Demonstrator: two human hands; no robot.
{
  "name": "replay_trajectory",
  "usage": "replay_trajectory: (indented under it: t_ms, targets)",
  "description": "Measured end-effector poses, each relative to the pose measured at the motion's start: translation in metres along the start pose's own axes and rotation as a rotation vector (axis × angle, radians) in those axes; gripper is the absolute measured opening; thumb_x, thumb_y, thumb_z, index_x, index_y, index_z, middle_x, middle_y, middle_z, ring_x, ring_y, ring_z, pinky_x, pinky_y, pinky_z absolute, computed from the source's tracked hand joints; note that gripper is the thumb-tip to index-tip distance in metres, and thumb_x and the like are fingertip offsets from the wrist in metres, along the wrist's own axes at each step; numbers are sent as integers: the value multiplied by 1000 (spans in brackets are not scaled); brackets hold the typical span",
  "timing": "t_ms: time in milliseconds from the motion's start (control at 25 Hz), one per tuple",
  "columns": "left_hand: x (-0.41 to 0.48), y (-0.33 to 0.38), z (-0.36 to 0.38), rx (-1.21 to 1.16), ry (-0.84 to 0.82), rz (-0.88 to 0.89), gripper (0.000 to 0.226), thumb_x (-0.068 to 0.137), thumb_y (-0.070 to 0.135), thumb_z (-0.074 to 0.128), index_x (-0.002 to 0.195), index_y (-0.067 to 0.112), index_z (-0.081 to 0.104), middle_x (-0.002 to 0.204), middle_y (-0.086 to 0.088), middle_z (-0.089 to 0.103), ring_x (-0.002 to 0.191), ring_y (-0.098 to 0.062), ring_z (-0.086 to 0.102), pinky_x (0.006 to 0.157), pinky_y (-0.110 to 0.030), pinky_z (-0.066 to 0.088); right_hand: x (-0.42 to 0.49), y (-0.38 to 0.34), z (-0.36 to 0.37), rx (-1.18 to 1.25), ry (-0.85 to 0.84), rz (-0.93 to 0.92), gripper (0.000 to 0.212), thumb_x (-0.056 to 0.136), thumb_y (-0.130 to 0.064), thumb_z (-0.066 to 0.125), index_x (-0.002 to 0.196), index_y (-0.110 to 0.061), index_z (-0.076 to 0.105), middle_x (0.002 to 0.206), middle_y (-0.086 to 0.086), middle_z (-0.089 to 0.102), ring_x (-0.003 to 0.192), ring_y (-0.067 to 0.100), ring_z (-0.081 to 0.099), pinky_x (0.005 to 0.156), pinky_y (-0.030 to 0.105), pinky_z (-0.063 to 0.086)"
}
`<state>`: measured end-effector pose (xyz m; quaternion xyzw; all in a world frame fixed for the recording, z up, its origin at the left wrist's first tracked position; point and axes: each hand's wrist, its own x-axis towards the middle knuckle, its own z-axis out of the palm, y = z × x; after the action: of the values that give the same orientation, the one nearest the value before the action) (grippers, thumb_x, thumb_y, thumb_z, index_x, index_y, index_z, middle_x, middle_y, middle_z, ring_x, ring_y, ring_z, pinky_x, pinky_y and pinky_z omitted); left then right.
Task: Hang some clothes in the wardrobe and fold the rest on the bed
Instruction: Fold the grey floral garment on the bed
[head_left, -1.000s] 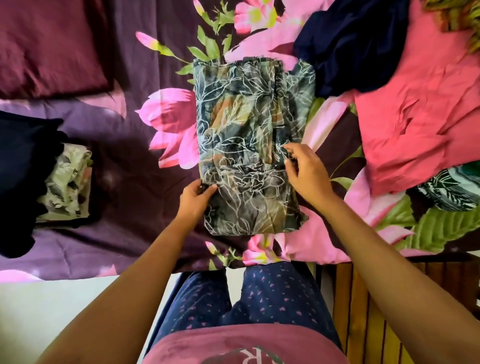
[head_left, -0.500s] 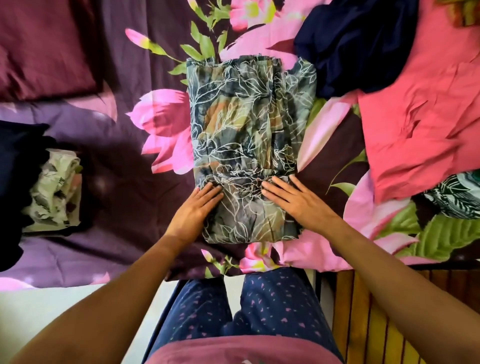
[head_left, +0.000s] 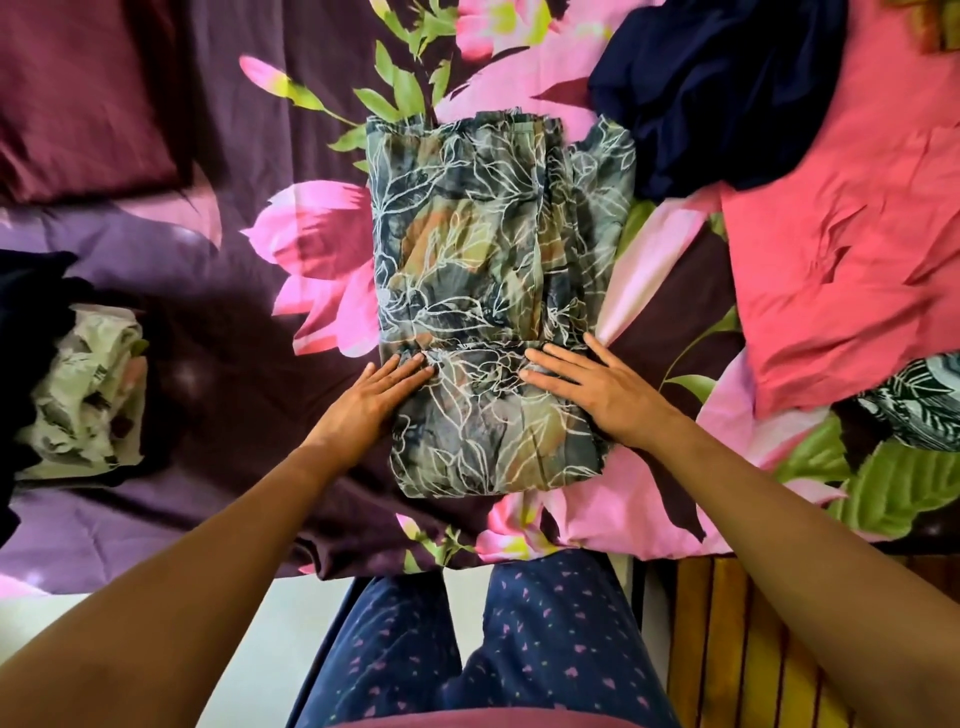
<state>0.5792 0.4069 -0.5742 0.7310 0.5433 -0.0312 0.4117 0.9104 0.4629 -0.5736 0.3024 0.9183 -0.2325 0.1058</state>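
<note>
Two flat hands press the leaf-print garment (head_left: 467, 249), folded into a long strip mid-bed on the floral sheet (head_left: 234, 322): left hand (head_left: 374, 402) at its 7 o'clock edge, right hand (head_left: 597, 395) at 5 o'clock, fingers straight, gripping nothing. Recommended: smooth outward toward 9 and 3 o'clock, flatten the crease, then fold toward 12 o'clock, edges aligned

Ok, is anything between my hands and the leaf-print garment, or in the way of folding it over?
Nothing visible. The left hand and right hand both lie flat on the garment's near end. Its top is bare; the navy cloth only borders its far right corner.
</note>
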Motion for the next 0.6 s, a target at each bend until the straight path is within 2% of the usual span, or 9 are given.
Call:
replay_trajectory:
  t_ms: [120,160,240,280,320,400,480,520,600]
  targets:
    - [1,8,-8,-269,83,-174,60,76,-18,58,130,7,55,136,-5,51,132,-16,37,109,-28,27,2,-3,-1,221,80,58,68,77,2,61,140,-13,42,144,8,46,132,22,44,112,54,20]
    - [1,17,-14,-438,136,-327,44,78,-15,60,119,1,61,117,-4,64,117,-12,52,100,-24,38,2,-5,-7,395,65,135,68,73,-8,68,137,-9,45,141,12,48,131,24,45,113,53,22]
    - [-3,34,-19,-584,235,-496,10,81,2,60,86,-5,64,77,0,69,80,1,62,81,-32,47,1,-18,-28,800,29,398,59,74,-23,56,129,-2,54,135,20,52,127,31,48,110,42,32]
    - [-5,40,-21,-547,297,-535,22,76,16,59,80,-6,64,74,-11,69,79,-4,65,81,-39,47,1,-24,-37,908,89,475,53,76,-24,50,122,2,59,126,23,57,121,33,52,103,35,38]
    - [-11,43,-17,-551,314,-523,40,73,26,54,83,-10,65,83,-24,68,89,-20,66,83,-46,48,-1,-29,-41,912,172,503,47,79,-20,48,115,7,62,118,25,61,115,32,55,96,28,40]
    - [-23,46,-3,-619,302,-473,54,72,36,48,88,-12,66,92,-24,69,99,-28,61,84,-50,49,-4,-40,-51,846,254,517,37,86,-16,52,110,10,63,114,25,63,111,23,53,91,16,34]
    - [-31,57,2,-895,273,-543,34,84,28,52,81,-3,66,80,-7,70,91,-20,56,77,-43,52,-6,-48,-57,832,269,532,39,92,-30,52,98,5,69,99,22,68,97,18,60,83,25,41]
    - [-29,61,3,-1026,273,-578,22,91,15,50,81,1,64,78,-2,68,89,-20,55,74,-36,52,-6,-49,-57,841,263,566,41,92,-37,51,84,-2,69,81,18,69,80,16,63,72,30,44]
    - [-18,68,-2,-1093,329,-624,23,97,2,41,87,6,61,80,-4,65,87,-20,52,69,-28,47,3,-46,-59,879,274,661,35,94,-36,54,69,-11,56,59,8,57,55,11,55,58,31,36]
